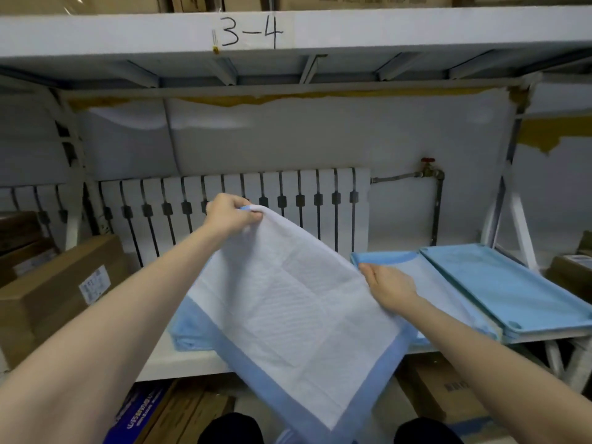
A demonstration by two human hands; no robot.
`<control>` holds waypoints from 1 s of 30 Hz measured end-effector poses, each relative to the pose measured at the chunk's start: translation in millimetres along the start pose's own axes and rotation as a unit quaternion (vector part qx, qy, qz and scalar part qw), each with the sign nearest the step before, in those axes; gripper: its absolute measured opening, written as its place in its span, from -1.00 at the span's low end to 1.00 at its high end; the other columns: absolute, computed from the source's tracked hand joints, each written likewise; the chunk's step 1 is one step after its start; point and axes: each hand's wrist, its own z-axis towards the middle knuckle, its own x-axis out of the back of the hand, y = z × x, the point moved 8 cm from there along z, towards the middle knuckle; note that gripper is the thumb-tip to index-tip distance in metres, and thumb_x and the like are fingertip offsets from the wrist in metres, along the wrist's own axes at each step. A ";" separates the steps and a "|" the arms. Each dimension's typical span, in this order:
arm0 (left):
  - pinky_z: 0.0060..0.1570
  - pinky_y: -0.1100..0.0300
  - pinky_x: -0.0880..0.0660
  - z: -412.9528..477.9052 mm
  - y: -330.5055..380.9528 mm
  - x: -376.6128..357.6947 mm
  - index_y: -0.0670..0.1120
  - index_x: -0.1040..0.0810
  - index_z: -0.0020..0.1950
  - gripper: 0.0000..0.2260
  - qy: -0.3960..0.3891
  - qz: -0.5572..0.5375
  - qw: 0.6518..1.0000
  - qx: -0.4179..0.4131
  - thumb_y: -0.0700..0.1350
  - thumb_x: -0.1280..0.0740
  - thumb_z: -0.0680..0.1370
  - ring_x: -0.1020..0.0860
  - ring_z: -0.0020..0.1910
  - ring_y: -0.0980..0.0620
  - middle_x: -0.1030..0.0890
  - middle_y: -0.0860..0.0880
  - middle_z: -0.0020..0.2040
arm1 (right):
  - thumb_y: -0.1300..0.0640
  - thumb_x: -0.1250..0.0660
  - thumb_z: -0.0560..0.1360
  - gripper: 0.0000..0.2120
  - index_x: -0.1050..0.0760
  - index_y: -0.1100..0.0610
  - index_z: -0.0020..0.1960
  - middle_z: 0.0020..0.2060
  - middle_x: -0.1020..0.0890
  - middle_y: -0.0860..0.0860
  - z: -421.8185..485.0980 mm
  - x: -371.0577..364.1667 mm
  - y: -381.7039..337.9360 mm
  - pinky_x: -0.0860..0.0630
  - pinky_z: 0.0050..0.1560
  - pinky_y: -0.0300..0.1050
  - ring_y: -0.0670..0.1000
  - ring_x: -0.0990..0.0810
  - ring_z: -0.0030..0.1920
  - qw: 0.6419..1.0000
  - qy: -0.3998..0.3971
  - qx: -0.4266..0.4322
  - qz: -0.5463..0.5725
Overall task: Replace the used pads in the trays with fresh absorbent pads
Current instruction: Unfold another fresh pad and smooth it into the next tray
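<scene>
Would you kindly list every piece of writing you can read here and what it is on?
"3-4": handwritten on the upper shelf beam.
Sticker on the left cardboard box: too blurred to read.
Print on the blue box below the shelf: blurred, unreadable.
Print on the lower-right carton: blurred, unreadable.

White ribbed radiator (256, 200) against a pale grey wall (320, 136), torn brown patches along the wall's top edge above it. Right of the radiator, a grey pipe (438, 213) with a red-handled valve (427, 161); overhead, a white metal shelf beam (416, 30) with a handwritten label "3-4" (251, 32). Left of the radiator, a brown cardboard box (57, 290) with a printed sticker; below it, a white shelf board (179, 360) with more cartons (448, 395) underneath.
</scene>
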 end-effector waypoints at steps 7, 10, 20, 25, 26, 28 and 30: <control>-0.29 0.21 -0.33 0.9 43.0 17.9 -0.25 -0.58 -0.18 -0.83 0.039 -0.023 0.998 -0.052 -0.15 -0.46 0.38 -0.43 -0.31 0.02 -0.49 -0.05 -0.31 | -0.12 -0.31 0.48 -0.62 -0.41 0.01 0.22 0.03 -0.52 -0.10 -21.6 22.1 -97.8 -0.43 -0.04 -0.13 -0.06 -0.50 0.00 0.966 0.047 0.124 0.220; -0.32 0.20 -0.30 -2.0 59.5 30.3 -0.32 -0.55 -0.17 -0.75 0.066 0.017 0.994 -0.088 -0.14 -0.47 0.37 -0.38 -0.32 0.03 -0.44 -0.07 -0.32 | 0.02 -0.28 0.51 -0.89 -0.48 0.06 -0.07 -0.23 -0.55 -0.04 -18.7 23.0 -117.3 -0.50 -0.26 -0.08 0.01 -0.54 -0.21 0.969 0.066 0.115 0.210; -0.10 0.02 -0.49 -26.3 95.6 126.0 -0.06 -0.52 -0.14 -0.89 0.293 0.178 0.925 -0.163 -0.04 -0.33 0.45 -0.56 -0.13 -0.11 -0.59 -0.04 -0.18 | 0.32 -0.17 0.45 -0.77 -0.43 0.06 0.03 -0.23 -0.49 -0.04 -23.6 0.1 -119.0 -0.38 -0.31 -0.21 0.01 -0.49 -0.21 0.972 -0.127 0.128 0.148; 0.02 0.02 -0.46 -24.3 97.4 118.8 -0.05 -0.54 -0.08 -0.94 0.293 0.201 0.923 -0.145 -0.09 -0.31 0.49 -0.53 -0.08 -0.10 -0.58 -0.04 -0.12 | 0.38 -0.07 0.47 -0.73 -0.41 0.10 0.03 -0.20 -0.48 -0.02 -59.7 -28.7 -115.7 -0.39 -0.36 -0.28 -0.08 -0.44 -0.27 0.934 -0.304 0.071 0.172; -0.01 0.04 -0.44 -20.4 90.4 110.1 -0.05 -0.53 -0.11 -0.95 0.275 0.209 0.930 -0.130 -0.10 -0.32 0.48 -0.51 -0.12 -0.09 -0.56 -0.03 -0.16 | 0.38 -0.10 0.47 -0.74 -0.42 0.12 0.04 -0.17 -0.50 0.01 -74.5 -41.6 -114.5 -0.47 -0.35 -0.27 -0.09 -0.46 -0.27 0.900 -0.399 0.054 0.169; -0.12 0.10 -0.43 -10.9 70.1 85.5 -0.08 -0.54 -0.15 -0.95 0.196 0.214 0.952 -0.098 -0.12 -0.35 0.45 -0.47 -0.19 -0.06 -0.52 -0.02 -0.22 | 0.34 -0.21 0.51 -0.78 -0.47 0.17 0.12 -0.08 -0.58 0.06 -99.9 -63.3 -106.5 -0.62 -0.17 -0.23 -0.08 -0.57 -0.22 0.826 -0.553 0.040 0.100; -0.29 0.16 -0.35 -0.5 52.0 52.5 -0.19 -0.55 -0.22 -0.90 0.070 0.208 0.971 -0.091 -0.15 -0.40 0.39 -0.40 -0.29 -0.02 -0.46 -0.05 -0.30 | 0.18 -0.35 0.51 -0.66 -0.44 0.13 0.28 0.09 -0.60 0.06 -97.7 -67.8 -99.3 -0.58 -0.01 -0.16 -0.05 -0.62 -0.05 0.812 -0.581 0.058 0.008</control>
